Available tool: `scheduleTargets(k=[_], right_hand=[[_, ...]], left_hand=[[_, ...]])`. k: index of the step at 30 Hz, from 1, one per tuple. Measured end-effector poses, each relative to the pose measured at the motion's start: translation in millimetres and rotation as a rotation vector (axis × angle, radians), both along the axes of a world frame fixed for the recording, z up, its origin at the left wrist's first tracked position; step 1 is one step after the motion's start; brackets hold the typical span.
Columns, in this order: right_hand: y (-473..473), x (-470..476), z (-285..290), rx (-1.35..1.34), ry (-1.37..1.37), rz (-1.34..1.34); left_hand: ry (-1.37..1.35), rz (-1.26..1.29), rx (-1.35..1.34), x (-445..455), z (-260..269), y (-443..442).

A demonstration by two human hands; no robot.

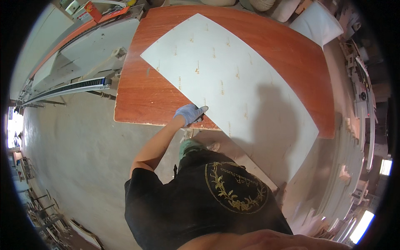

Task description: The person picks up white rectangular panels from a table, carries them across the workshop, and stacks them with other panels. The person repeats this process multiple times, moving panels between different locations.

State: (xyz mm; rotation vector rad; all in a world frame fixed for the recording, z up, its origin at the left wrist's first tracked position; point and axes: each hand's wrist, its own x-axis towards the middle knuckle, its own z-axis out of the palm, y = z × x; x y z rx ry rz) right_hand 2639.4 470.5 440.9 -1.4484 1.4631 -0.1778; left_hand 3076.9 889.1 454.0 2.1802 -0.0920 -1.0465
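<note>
A large white panel [215, 68], its face covered with rows of small printed marks, lies slantwise over a reddish-brown wood-grain board [147, 100]. Its near end juts past the board's front edge, towards my body. My left hand [189, 114], in a pale blue glove, grips the panel's left long edge, thumb on the upper face and fingers curled at the edge. By the panel's nearest corner there is a dark, shadowed shape, perhaps my right hand [282, 190]; my shirt partly hides it, and its fingers cannot be made out.
On the left, a roller rail [68, 89] extends from a large machine towards the board. A roll of translucent wrapping [318, 23] stands at the far right corner. Long pale boards [337, 175] line the right side. Grey floor [93, 165] spreads to my left.
</note>
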Motion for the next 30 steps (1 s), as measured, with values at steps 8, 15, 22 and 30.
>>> scheduleTargets(k=[8, 15, 22, 30], right_hand=[[8, 93, 75, -0.447, 0.455, 0.766], [103, 249, 28, -1.224, 0.071, 0.843], [135, 355, -20, -1.077, -0.229, 0.482], [177, 371, 17, -1.302, -0.077, 0.584]], left_hand=[[-0.114, -0.051, 0.097, -6, 19, 11], [-0.356, 0.208, 0.029, -11, 7, 44], [-0.918, 0.347, 0.093, 33, -17, 129], [-1.145, 0.313, 0.243, 74, -37, 182]])
